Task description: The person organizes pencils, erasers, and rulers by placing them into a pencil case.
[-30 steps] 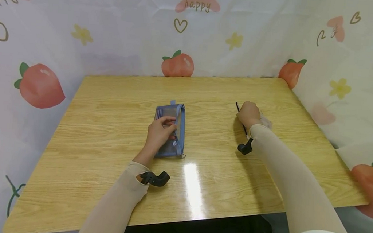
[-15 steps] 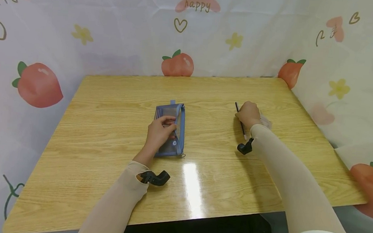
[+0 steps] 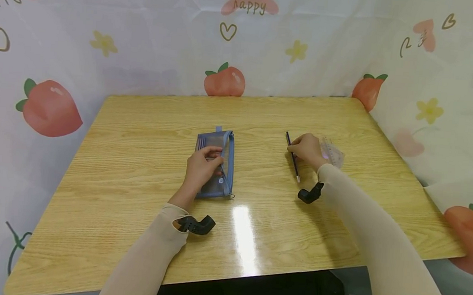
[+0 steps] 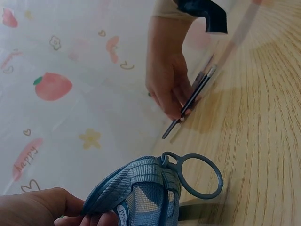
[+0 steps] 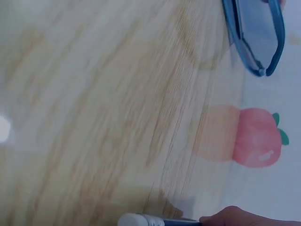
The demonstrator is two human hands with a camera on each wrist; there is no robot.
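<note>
A blue mesh zipper pouch lies on the table with its zip side open. My left hand pinches the edge of its opening between thumb and fingers, as the left wrist view confirms. To the right, a dark blue pencil with a white eraser end is pinched by my right hand. The pencil looks lifted slightly off the table and points away from me. In the right wrist view, only the eraser end and a short piece of shaft show. A clear set square lies just beyond that hand, partly covered.
The wooden table carries these things. A patterned cloth hangs along its back and sides. On the pouch's near corner is a ring. Black wrist cameras sit on both wrists.
My right hand has moved left with the pencil, away from the set square, which shows more now. The left hand and the pouch stay where they were.
</note>
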